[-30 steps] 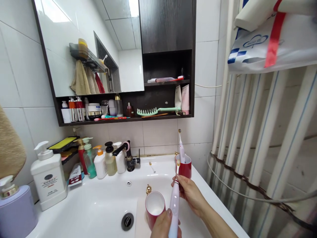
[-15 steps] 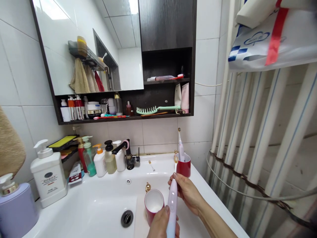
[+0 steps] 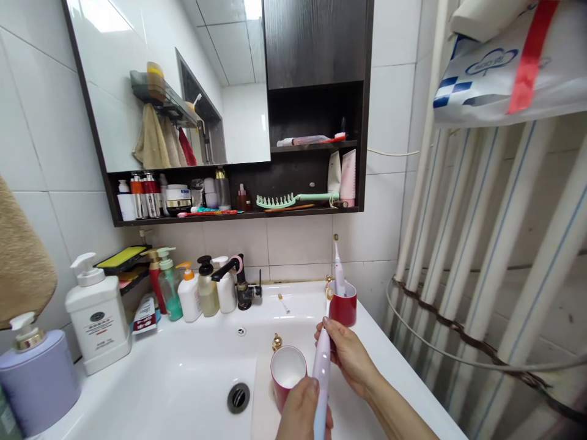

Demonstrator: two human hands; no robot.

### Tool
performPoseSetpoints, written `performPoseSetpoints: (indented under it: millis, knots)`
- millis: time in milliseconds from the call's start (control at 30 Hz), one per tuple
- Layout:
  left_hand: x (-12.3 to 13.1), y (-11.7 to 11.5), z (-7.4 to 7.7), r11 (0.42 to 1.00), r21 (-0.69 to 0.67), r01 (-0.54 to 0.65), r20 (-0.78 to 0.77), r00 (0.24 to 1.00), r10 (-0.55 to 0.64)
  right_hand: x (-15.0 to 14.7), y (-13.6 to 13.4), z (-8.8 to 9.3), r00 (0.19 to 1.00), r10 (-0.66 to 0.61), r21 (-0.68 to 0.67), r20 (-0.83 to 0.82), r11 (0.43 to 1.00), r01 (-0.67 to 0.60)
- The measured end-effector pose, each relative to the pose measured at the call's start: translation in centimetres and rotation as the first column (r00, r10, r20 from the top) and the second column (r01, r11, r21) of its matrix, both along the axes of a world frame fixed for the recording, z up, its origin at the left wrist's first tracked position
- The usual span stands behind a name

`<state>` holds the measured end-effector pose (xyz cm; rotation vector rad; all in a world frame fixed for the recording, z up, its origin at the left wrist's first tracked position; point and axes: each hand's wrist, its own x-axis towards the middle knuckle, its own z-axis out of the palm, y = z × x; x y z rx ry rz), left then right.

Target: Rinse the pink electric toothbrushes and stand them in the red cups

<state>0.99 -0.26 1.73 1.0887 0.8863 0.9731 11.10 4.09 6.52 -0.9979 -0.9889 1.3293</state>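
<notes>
A pale pink electric toothbrush [image 3: 323, 360], its handle fading to light blue at the bottom, stands tilted upright over the sink. Wrapped round its handle is my left hand [image 3: 300, 409]. My right hand [image 3: 346, 348] pinches the brush head's neck at the top of the handle, fingers closed. Just left of the handle, a red cup with a white inside [image 3: 288, 366] is partly hidden by my left hand. Behind my right hand, another red cup [image 3: 343, 305] on the sink corner holds a white electric toothbrush [image 3: 339, 269]. A small loose brush head [image 3: 284, 304] lies on the sink's back ledge.
The white sink [image 3: 192, 379] has a dark drain [image 3: 238, 398] and a black faucet [image 3: 245, 287]. Pump bottles [image 3: 208, 290] line its back left. Above hangs a mirror cabinet with a dark shelf [image 3: 238, 217]. White radiator pipes [image 3: 481, 244] stand at right.
The view has shifted slightly, moving the scene a little to the right. Both hands keep the same hold on the toothbrush.
</notes>
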Motion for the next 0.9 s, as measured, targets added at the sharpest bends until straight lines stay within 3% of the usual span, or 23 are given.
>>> performPoseSetpoints:
  millis: [167,300,467,600,733,900]
  knots:
    - [-0.07,0.06,0.14,1.000,0.005,0.028,0.028,0.999,-0.028,-0.03,-0.16,0.04,0.998,-0.054,0.012,0.017,0.998,0.053]
    - [-0.36,0.18,0.45,0.993,-0.040,0.115,0.087,0.990,-0.111,-0.05,-0.63,0.65,0.994,0.056,-0.009,-0.092,0.998,-0.057]
    - [-0.57,0.32,0.32,0.998,0.038,0.050,-0.030,0.998,-0.049,-0.11,-0.74,0.72,0.995,0.078,0.001,-0.061,0.997,-0.078]
    - [-0.50,0.37,0.12,0.989,-0.018,0.148,0.097,0.985,-0.145,-0.11,-0.52,0.41,0.990,0.109,0.005,-0.094,0.994,-0.109]
    - [-0.41,0.35,0.12,0.990,-0.017,0.139,0.122,0.983,-0.136,-0.13,-0.48,0.23,0.994,0.074,0.009,-0.076,0.997,-0.073]
    - [-0.32,0.27,0.26,0.983,-0.060,0.172,0.208,0.966,-0.156,-0.17,-0.71,0.09,0.973,0.146,0.036,-0.177,0.989,-0.141]
